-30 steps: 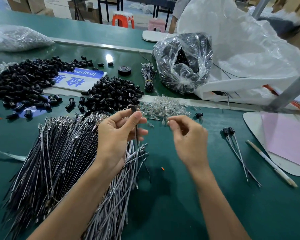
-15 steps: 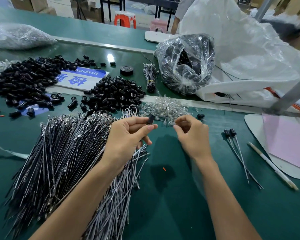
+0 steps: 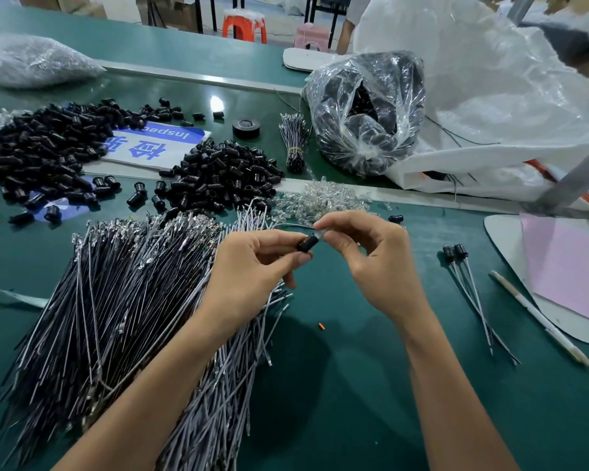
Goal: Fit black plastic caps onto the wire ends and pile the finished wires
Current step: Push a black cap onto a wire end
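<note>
My left hand (image 3: 252,266) pinches a black cap (image 3: 306,243) between thumb and forefinger, with the other fingers curled underneath. My right hand (image 3: 374,266) pinches the wire end (image 3: 319,234), a small clear tip, between thumb and forefinger. That tip touches the mouth of the cap. Both hands are raised above the green tabletop (image 3: 354,385), fingertips almost meeting. A thin grey length of wire curves away just beyond my right fingertips; I cannot tell where it runs.

Under my left wrist and spreading out to its left lies the big heap of loose wires (image 3: 116,300), black and grey, fanned across the tabletop. Well off to the right of my right hand, two finished wires (image 3: 473,300) lie side by side, their capped ends pointing away from me. Farther right lies a white pen (image 3: 538,317), beside a pink sheet (image 3: 572,266).

Just beyond my right fingertips is a small heap of clear pieces (image 3: 320,202), and a single loose cap (image 3: 395,218) sits near it. Beyond my left hand is a pile of caps (image 3: 225,178), with a wider spread of caps (image 3: 41,147) farther left, beside a blue and white sign (image 3: 157,147). Farther out are a tape roll (image 3: 246,127), a tied bundle (image 3: 293,144) and a clear plastic bag (image 3: 364,110) of dark parts. A tiny orange bit (image 3: 321,325) lies between my forearms.
</note>
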Demonstrator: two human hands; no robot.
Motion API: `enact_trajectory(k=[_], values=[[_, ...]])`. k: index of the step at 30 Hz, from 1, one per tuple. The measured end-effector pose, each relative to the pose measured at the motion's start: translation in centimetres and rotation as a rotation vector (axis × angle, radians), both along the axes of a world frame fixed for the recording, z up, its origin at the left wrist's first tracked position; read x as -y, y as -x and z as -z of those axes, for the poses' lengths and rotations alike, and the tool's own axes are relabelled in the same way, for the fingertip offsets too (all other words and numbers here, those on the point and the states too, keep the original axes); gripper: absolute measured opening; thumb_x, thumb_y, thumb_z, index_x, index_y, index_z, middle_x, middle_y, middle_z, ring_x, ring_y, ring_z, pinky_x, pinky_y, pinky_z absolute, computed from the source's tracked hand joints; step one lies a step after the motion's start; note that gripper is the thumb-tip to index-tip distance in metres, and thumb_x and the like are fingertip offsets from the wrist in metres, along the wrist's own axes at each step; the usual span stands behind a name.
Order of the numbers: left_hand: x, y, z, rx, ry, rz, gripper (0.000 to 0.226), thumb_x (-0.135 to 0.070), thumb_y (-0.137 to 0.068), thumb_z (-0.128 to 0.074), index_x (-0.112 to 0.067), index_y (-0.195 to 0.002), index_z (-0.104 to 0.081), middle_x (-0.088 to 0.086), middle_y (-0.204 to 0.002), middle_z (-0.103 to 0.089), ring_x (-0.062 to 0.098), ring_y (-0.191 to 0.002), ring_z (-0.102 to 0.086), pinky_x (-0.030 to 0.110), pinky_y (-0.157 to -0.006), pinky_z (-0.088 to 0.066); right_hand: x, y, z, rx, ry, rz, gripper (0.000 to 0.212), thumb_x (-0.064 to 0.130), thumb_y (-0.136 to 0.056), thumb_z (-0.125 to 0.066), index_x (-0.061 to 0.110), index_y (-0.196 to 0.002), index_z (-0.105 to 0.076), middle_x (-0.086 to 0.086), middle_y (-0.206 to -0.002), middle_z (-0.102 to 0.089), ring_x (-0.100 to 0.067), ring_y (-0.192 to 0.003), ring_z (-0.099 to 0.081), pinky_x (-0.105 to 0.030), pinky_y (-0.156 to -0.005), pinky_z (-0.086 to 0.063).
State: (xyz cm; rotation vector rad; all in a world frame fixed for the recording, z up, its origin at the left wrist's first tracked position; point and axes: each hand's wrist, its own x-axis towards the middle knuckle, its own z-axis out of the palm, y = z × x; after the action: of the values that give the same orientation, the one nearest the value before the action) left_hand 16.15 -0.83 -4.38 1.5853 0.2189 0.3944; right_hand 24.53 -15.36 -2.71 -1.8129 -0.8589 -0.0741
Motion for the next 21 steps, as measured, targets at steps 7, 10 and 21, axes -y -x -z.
enact_trajectory(k=[7, 10, 21], values=[[-0.15, 0.16, -0.26, -0.001, 0.073, 0.044, 0.017, -0.001, -0.08, -0.074, -0.016, -0.088, -0.076, 0.006, -0.074, -0.075, 0.009, -0.044, -0.051, 0.013, -0.047, -0.042, 0.01, -0.08, 0.0, 0.002, -0.003, -0.038, 0.026, -0.003, -0.085, -0.068, 0.021, -0.092, -0.073, 0.008, -0.091, -0.069, -0.008, -0.086, -0.066, -0.017, -0.079, -0.048], [-0.14, 0.17, -0.41, 0.0, 0.098, 0.048, 0.015, -0.004, -0.08, -0.073, -0.015, -0.09, -0.076, 0.006, -0.075, -0.076, 0.009, -0.043, -0.05, 0.012, -0.045, -0.041, 0.11, -0.13, -0.05, -0.001, -0.022, -0.057, 0.026, 0.0, -0.085, -0.069, 0.023, -0.095, -0.074, 0.006, -0.092, -0.07, -0.011, -0.089, -0.067, -0.023, -0.079, -0.051], [0.13, 0.39, -0.51, 0.006, 0.17, 0.09, 0.02, -0.022, -0.073, -0.069, -0.013, -0.091, -0.073, 0.006, -0.079, -0.076, 0.02, -0.073, -0.075, 0.022, -0.051, -0.055, 0.72, -0.69, -0.24, -0.136, -0.083, -0.111, 0.025, -0.001, -0.083, -0.069, 0.023, -0.085, -0.073, 0.003, -0.069, -0.069, -0.006, -0.061, -0.058, -0.017, -0.063, -0.047]])
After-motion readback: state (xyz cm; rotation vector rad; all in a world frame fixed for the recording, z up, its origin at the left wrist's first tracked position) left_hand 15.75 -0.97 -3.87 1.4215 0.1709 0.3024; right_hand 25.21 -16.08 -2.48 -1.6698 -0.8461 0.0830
